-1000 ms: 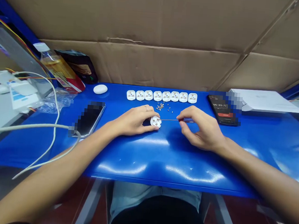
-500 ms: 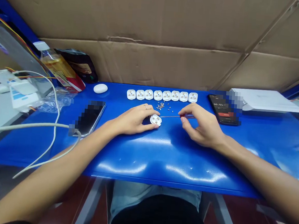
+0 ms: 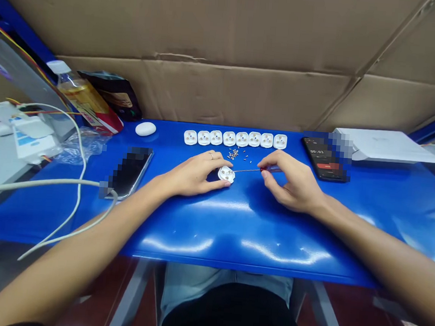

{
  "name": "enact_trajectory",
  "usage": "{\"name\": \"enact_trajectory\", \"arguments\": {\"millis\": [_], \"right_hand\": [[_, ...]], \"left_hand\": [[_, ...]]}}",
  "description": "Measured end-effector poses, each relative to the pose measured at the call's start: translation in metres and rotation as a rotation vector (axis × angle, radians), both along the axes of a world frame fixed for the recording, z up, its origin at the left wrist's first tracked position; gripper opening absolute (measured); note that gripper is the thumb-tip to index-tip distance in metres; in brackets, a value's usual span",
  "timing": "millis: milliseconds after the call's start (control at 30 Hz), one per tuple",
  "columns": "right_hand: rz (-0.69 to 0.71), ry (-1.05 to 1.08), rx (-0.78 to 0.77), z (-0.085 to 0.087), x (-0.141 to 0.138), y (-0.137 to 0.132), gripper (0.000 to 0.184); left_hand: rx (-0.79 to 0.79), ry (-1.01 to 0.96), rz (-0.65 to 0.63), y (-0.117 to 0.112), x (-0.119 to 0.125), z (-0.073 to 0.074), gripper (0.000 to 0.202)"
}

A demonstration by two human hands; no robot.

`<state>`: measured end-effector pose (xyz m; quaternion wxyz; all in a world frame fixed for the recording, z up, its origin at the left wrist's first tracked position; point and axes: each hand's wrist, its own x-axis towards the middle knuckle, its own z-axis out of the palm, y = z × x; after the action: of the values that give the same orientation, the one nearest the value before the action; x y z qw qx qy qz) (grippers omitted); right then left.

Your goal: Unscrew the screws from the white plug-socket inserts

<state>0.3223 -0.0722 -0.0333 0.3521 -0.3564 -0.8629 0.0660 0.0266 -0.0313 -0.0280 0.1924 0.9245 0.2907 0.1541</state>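
Between the thumb and fingers of my left hand [image 3: 200, 174] is a white plug housing [image 3: 225, 174] with metal parts inside, held against the blue table. My right hand [image 3: 291, 181] grips a screwdriver [image 3: 247, 171] by its red handle, the thin shaft pointing left. Its tip reaches the right edge of the housing; whether it touches a screw is too small to tell. Just beyond the hands lies a loose pile of small screws [image 3: 233, 154], a few scattered to its right. Behind them stands a row of several similar white plug housings [image 3: 229, 138].
To the left lie a phone [image 3: 131, 172], white cables [image 3: 82, 172], a white oval case [image 3: 145, 128] and a leaning drink bottle [image 3: 85, 97]. On the right are a phone showing a timer [image 3: 323, 159] and a flat white box [image 3: 388, 145]. Cardboard [image 3: 215, 92] walls the back.
The screwdriver and my right hand have shifted slightly left, the tip now farther over the housing's edge. My left hand keeps its hold on the housing.
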Motion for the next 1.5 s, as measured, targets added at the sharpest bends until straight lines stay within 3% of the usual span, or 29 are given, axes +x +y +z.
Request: {"name": "enact_trajectory", "arguments": {"millis": [233,333,500,800,1300,1500], "right_hand": [[-0.162,0.033,0.025,0.002,0.0,0.006,0.011],[-0.21,0.027,-0.058,-0.003,0.001,0.015,0.012],[-0.21,0.062,-0.097,-0.008,0.002,0.02,0.015],[-0.173,0.093,-0.121,-0.006,0.0,0.016,0.016],[-0.181,0.116,-0.127,-0.007,0.003,0.017,0.017],[-0.248,0.228,-0.12,-0.005,0.007,0.019,0.017]], "left_hand": [[0.002,-0.063,0.07,-0.001,0.001,-0.001,0.059],[0.035,-0.103,0.122,-0.002,0.004,-0.002,0.051],[0.006,-0.088,0.082,0.001,0.011,-0.007,0.047],[-0.078,-0.078,0.133,0.003,0.017,-0.011,0.053],[-0.073,-0.03,0.121,-0.002,0.02,-0.006,0.057],[-0.058,-0.037,0.135,0.0,0.019,-0.009,0.057]]}}
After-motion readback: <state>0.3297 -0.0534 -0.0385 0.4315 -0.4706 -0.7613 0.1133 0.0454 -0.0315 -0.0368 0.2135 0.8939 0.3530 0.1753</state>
